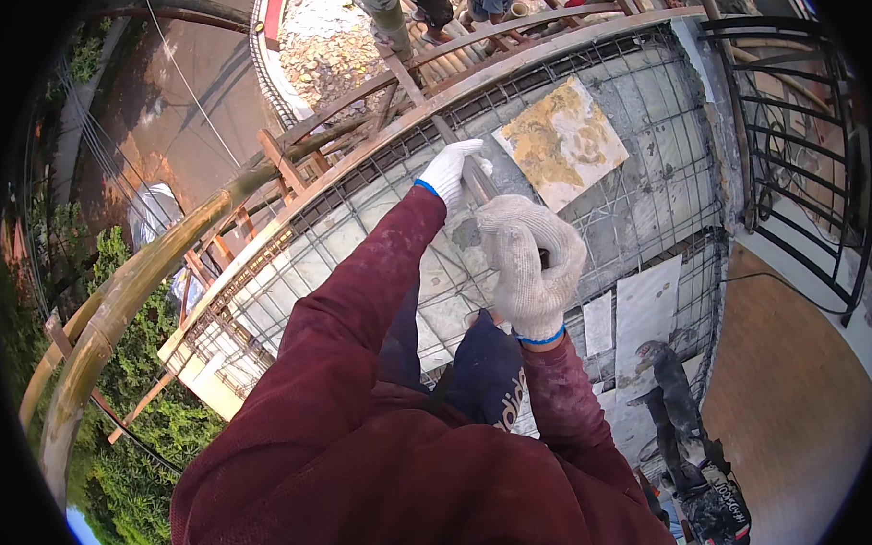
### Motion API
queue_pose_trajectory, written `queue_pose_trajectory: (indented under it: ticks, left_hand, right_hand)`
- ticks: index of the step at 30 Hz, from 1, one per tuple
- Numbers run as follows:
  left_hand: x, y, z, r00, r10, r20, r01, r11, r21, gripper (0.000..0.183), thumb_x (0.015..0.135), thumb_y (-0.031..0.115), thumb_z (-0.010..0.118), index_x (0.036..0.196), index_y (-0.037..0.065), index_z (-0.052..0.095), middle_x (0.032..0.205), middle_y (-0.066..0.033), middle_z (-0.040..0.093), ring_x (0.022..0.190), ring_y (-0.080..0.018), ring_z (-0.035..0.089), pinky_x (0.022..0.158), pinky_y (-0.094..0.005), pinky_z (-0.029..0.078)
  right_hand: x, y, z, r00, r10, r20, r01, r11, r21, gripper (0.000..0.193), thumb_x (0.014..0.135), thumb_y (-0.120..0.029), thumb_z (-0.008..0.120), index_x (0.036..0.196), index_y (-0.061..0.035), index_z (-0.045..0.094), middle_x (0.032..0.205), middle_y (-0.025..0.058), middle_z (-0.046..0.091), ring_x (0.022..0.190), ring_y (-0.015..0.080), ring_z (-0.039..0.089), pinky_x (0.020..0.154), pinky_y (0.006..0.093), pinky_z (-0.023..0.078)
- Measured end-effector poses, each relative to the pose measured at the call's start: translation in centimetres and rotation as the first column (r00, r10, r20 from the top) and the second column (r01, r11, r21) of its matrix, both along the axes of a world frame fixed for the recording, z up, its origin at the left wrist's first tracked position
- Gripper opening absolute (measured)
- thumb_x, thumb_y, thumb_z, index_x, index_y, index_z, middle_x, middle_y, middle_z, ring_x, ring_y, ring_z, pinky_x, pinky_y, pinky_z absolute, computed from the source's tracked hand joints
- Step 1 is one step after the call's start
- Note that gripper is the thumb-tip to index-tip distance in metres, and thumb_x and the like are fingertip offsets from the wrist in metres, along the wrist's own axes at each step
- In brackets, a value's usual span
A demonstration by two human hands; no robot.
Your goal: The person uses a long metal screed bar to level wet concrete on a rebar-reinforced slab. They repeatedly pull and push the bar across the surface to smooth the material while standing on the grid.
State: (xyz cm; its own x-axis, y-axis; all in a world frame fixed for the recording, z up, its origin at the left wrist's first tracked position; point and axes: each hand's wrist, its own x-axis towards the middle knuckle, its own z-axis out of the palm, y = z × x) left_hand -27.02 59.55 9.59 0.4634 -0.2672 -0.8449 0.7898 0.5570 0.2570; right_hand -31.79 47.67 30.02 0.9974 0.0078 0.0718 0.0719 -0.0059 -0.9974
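Over the rebar mesh (635, 208), bounded by a curved wooden edge (582, 39) and black railing (769, 37), a stained square panel (563, 143) lies near a slanting metal bar (479, 183); the right hand (533, 259) curls its fingers round the near end, the left hand (447, 172) grips farther along.

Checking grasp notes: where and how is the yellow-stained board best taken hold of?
Probably the near right edge of the board, with the right hand, once free, coming from the right: it lies flat, shows no handle, and the metal bar and left hand crowd its left side.
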Motion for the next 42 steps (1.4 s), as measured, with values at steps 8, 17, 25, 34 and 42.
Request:
queue_pose_trajectory:
  ticks: [8, 17, 25, 34, 42]
  left_hand:
    - [0.4, 12.5, -4.5, 0.721, -0.647, -0.248, 0.693, 0.675, 0.255, 0.024, 0.102, 0.024, 0.062, 0.096, 0.001, 0.061, 0.072, -0.0071, 0.060, 0.052, -0.0184, 0.061, 0.049, -0.0305, 0.056]
    - [-8.5, 4.0, -6.5, 0.967, -0.164, -0.192, 0.190, 0.974, 0.126, 0.009, 0.090, 0.011, 0.069, 0.090, 0.004, 0.063, 0.060, -0.0072, 0.056, 0.050, -0.0230, 0.061, 0.047, -0.0374, 0.057]
    - [9.7, -6.3, -7.8, 0.783, 0.589, -0.199, -0.616, 0.692, -0.377, 0.016, 0.102, 0.021, 0.048, 0.094, 0.008, 0.050, 0.078, -0.0074, 0.059, 0.070, -0.0241, 0.062, 0.068, -0.0364, 0.054]
    - [8.6, -5.1, -2.1, 0.725, 0.644, -0.246, -0.658, 0.540, -0.525, 0.022, 0.101, 0.010, 0.061, 0.116, -0.001, 0.049, 0.116, -0.0172, 0.055, 0.110, -0.0315, 0.061, 0.110, -0.0525, 0.050]
    - [6.4, -9.5, -4.3, 0.693, 0.680, -0.241, -0.720, 0.673, -0.171, 0.040, 0.101, 0.019, 0.062, 0.133, -0.001, 0.048, 0.122, -0.0168, 0.057, 0.102, -0.0249, 0.063, 0.091, -0.0422, 0.059]
  right_hand:
    - [-3.2, 15.5, -2.9, 0.859, 0.421, 0.291, -0.410, 0.906, -0.103, 0.013, 0.075, -0.015, 0.078, 0.082, -0.0107, 0.068, 0.062, 0.0061, 0.059, 0.055, 0.0290, 0.059, 0.059, 0.0422, 0.047]
    - [-14.6, 2.9, -3.0, 0.976, 0.199, -0.092, -0.212, 0.962, -0.174, 0.087, 0.077, -0.032, 0.088, 0.144, 0.0016, 0.043, 0.138, 0.0257, 0.056, 0.136, 0.0460, 0.050, 0.116, 0.0605, 0.036]
    - [9.8, -1.8, -3.6, 0.993, -0.060, -0.097, 0.063, 0.998, 0.029, 0.015, 0.093, -0.008, 0.072, 0.103, 0.0030, 0.069, 0.103, 0.0110, 0.069, 0.095, 0.0169, 0.065, 0.090, 0.0348, 0.051]
    - [14.8, -1.4, -4.0, 0.911, -0.399, -0.104, 0.409, 0.906, 0.108, 0.037, 0.104, -0.027, 0.062, 0.076, -0.0039, 0.056, 0.077, 0.0068, 0.064, 0.076, 0.0212, 0.062, 0.083, 0.0384, 0.050]
    - [13.6, -5.0, 7.7, 0.984, 0.178, 0.023, -0.179, 0.963, 0.202, 0.037, 0.106, -0.038, 0.053, 0.078, -0.0137, 0.048, 0.068, 0.0013, 0.041, 0.065, 0.0201, 0.042, 0.079, 0.0443, 0.043]
